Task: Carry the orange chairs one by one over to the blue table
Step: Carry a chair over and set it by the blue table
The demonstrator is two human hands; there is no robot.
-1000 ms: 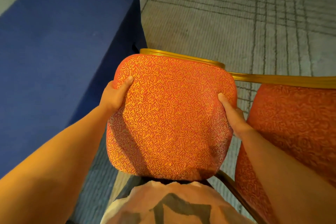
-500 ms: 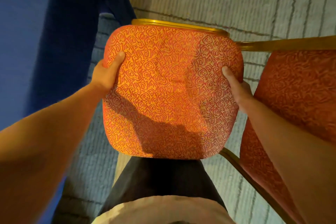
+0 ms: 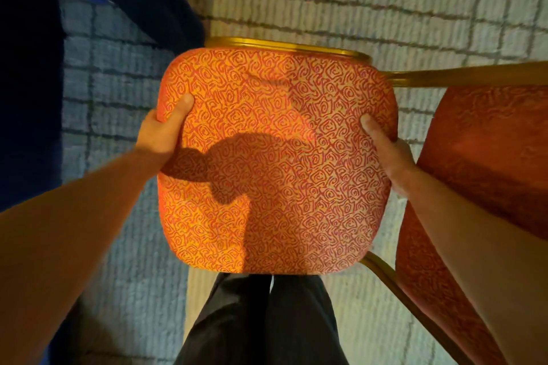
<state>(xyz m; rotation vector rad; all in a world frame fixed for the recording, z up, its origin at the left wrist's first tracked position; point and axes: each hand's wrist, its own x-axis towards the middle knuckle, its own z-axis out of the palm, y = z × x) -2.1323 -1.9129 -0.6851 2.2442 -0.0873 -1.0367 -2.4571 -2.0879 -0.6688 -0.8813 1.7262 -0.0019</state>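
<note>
blue table (image 3: pixel 26 83) now leftward; swirl-patterned orange chair (image 3: pixel 275 157)

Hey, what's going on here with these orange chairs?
A person is holding an orange chair with both hands. The left hand grips the left edge of its patterned cushion and the right hand grips the right edge, thumbs on top. The blue table is just ahead on the left, and a second orange chair is close on the right. Whether the held chair is lifted or resting on the carpet cannot be told.
</note>
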